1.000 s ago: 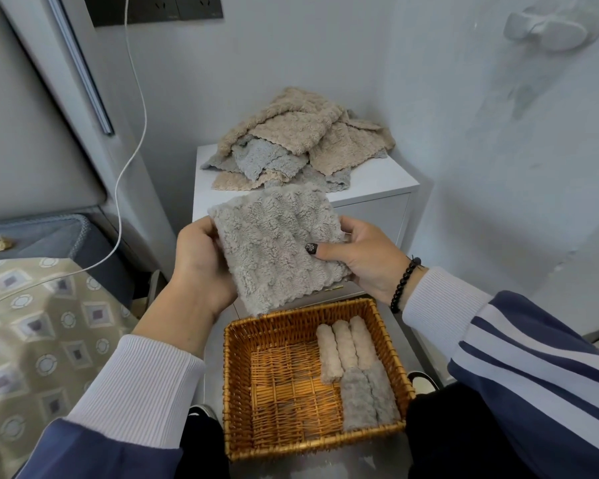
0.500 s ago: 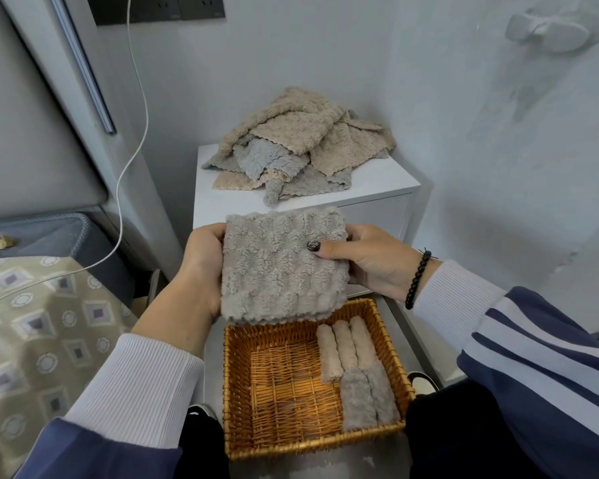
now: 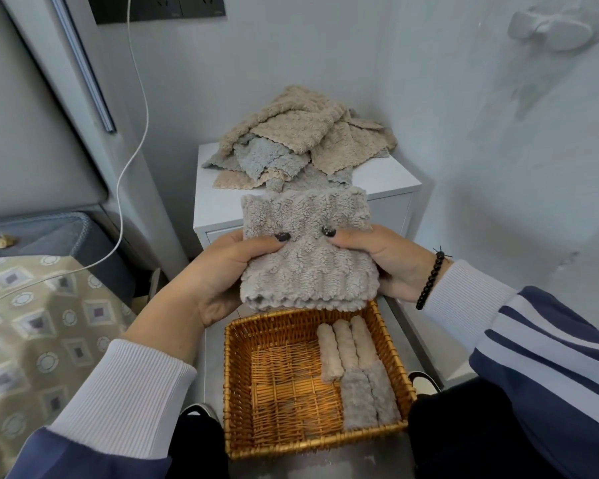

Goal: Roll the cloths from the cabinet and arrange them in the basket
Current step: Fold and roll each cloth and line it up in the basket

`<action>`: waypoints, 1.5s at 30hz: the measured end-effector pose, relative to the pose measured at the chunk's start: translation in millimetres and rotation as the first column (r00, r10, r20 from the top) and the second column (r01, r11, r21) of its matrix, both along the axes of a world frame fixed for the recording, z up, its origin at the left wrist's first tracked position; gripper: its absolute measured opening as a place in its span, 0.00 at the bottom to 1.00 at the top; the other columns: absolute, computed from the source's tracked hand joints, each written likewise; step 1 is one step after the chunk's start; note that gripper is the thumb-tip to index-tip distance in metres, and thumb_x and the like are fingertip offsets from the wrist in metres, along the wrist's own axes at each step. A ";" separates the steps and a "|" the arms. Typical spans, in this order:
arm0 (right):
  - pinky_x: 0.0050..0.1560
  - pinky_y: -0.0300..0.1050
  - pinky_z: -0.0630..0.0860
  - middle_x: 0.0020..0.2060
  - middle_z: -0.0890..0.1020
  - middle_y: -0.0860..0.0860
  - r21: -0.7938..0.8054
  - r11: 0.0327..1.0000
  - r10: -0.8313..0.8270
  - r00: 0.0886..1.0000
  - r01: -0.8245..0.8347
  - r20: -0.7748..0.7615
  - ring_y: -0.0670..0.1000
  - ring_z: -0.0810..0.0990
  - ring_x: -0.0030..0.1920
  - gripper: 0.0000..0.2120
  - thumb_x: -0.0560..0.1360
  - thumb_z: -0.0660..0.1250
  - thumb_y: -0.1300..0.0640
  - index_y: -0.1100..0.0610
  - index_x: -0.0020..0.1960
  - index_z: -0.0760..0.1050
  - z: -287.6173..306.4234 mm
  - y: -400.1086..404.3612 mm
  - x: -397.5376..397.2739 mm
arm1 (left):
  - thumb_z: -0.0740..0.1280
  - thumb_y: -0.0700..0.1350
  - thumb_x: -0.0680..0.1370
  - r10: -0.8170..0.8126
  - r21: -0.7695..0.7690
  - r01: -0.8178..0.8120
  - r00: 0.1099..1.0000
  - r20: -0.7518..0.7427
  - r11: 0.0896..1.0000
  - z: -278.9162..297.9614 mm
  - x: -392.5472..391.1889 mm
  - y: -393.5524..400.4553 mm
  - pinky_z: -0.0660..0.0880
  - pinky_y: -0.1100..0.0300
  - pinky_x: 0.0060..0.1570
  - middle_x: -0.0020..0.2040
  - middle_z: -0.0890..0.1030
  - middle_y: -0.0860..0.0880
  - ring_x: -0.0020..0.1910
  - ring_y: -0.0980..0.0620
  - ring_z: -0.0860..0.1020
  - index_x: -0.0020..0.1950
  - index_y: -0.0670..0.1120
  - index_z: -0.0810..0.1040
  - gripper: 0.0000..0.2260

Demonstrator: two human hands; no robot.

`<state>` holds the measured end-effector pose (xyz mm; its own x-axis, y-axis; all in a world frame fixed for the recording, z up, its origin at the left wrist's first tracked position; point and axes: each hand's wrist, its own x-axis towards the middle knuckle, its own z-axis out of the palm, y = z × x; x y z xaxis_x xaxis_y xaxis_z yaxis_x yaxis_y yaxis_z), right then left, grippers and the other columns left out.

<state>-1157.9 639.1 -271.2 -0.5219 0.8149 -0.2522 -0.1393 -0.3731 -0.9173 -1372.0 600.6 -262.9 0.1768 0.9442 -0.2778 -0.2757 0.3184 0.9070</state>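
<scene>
Both hands hold a folded grey fluffy cloth (image 3: pixel 306 250) in the air, just above the far rim of the basket and in front of the cabinet.

Left hand (image 3: pixel 218 274): grips the cloth's left edge. Thumb lies across the front face, dark-painted nail near the middle; the other fingers curl behind the cloth, out of sight.

Right hand (image 3: pixel 381 262): grips the right edge the same way, thumb on the front, its nail just beside the left thumb's. Fingers wrap behind. A black bead bracelet (image 3: pixel 429 278) sits on this wrist.

The cloth is doubled over, scalloped hem along its lower edge, top edge curling back slightly. Whether a roll has started at the top I cannot tell from this angle.

Square woven wicker basket (image 3: pixel 277 385), honey-brown, sits low between the person's knees. Along its right side: three beige rolled cloths (image 3: pixel 346 347) lying side by side at the far end, touching. Two grey rolled cloths (image 3: pixel 370 399) lie end-on to them at the near end, also side by side. Left part of the basket floor shows bare weave.

White cabinet (image 3: pixel 388 178) stands behind the held cloth, in the corner of the walls. On its top, a loose heap of beige and grey cloths (image 3: pixel 301 140), unrolled and overlapping.

Left of view: a white cable (image 3: pixel 132 150) hangs from a dark wall socket panel (image 3: pixel 159 8) and trails over a patterned olive bedcover (image 3: pixel 32 326).
</scene>
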 end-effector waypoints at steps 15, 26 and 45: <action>0.46 0.44 0.81 0.52 0.84 0.58 0.026 0.996 0.090 0.982 -0.087 -0.168 0.54 0.84 0.51 0.19 0.68 0.64 0.71 0.63 0.58 0.76 11.8 -14.5 28.2 | 0.84 0.42 0.58 -0.191 0.113 0.182 0.979 0.071 0.977 2.9 -14.3 -18.2 0.76 0.45 0.54 0.57 0.83 0.38 0.51 0.43 0.84 0.59 0.44 0.82 0.29; 0.50 0.48 0.81 0.51 0.84 0.60 0.127 0.978 0.199 0.932 -0.167 -0.302 0.57 0.84 0.51 0.14 0.72 0.61 0.69 0.64 0.53 0.81 27.6 -16.7 42.0 | 0.82 0.37 0.56 -0.272 0.266 0.207 0.933 0.236 0.941 13.2 -8.5 -19.4 0.82 0.55 0.47 0.52 0.85 0.40 0.51 0.45 0.85 0.52 0.40 0.86 0.25; 0.49 0.33 0.77 0.56 0.78 0.44 0.297 0.807 0.142 0.654 -0.511 0.743 0.43 0.78 0.53 0.32 0.63 0.81 0.55 0.48 0.61 0.67 -3.9 -19.3 28.6 | 0.82 0.39 0.58 -0.226 0.145 0.304 0.889 -0.399 0.941 -28.6 7.9 -9.6 0.81 0.52 0.53 0.62 0.81 0.49 0.58 0.48 0.81 0.64 0.50 0.77 0.36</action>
